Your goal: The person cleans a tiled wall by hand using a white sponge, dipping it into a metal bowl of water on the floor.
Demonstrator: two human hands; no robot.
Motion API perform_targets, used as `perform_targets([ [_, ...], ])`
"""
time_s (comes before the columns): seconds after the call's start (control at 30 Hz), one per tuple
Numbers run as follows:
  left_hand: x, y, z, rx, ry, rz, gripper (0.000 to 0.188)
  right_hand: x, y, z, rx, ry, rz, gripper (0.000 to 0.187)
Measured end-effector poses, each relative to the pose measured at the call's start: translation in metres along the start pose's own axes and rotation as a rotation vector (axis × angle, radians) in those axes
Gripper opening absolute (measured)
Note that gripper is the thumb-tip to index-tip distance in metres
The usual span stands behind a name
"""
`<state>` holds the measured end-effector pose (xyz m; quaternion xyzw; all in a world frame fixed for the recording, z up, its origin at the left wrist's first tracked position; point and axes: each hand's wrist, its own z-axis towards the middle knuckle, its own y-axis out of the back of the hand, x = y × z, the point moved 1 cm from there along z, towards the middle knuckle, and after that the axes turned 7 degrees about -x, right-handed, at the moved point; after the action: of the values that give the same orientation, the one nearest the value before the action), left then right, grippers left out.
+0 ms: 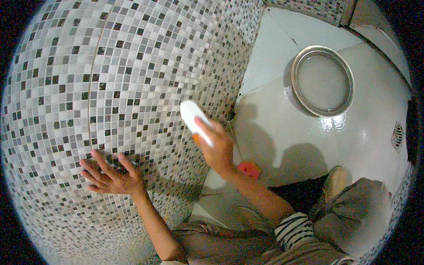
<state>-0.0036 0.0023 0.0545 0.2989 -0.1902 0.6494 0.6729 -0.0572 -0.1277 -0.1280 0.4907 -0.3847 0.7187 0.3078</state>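
Note:
My left hand [112, 176] rests on the mosaic-tiled wall [145, 84], its fingers spread and nothing held. In my right hand [218, 148] is a white oblong scrub brush [191, 115], gripped along its back and held at the wall. The brush is slightly blurred. A bit of orange shows at its lower edge, and the side facing the tiles is hidden, so I cannot tell whether it touches them. Beyond my right wrist, a pinkish-red sponge-like piece [249, 170] lies on the floor, partly behind my forearm.
A round metal basin [295, 90] holding cloudy water stands on the wet, pale floor [274, 101] at the right. Farther right is a metal floor drain [397, 135]. My foot [336, 182] and bent leg occupy the lower right. A dark raised edge [377, 53] curves along the far right.

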Motion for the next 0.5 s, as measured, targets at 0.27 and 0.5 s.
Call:
perform_targets([
  [0.27,-0.008,-0.002,-0.006,0.03,0.005,-0.016,0.051,-0.029,0.005,0.097,-0.193,-0.136,-0.104,0.032],
  [0.5,0.0,-0.005,-0.006,-0.014,-0.023,0.009,0.052,-0.018,-0.001,0.008,-0.1,0.065,-0.033,0.039],
])
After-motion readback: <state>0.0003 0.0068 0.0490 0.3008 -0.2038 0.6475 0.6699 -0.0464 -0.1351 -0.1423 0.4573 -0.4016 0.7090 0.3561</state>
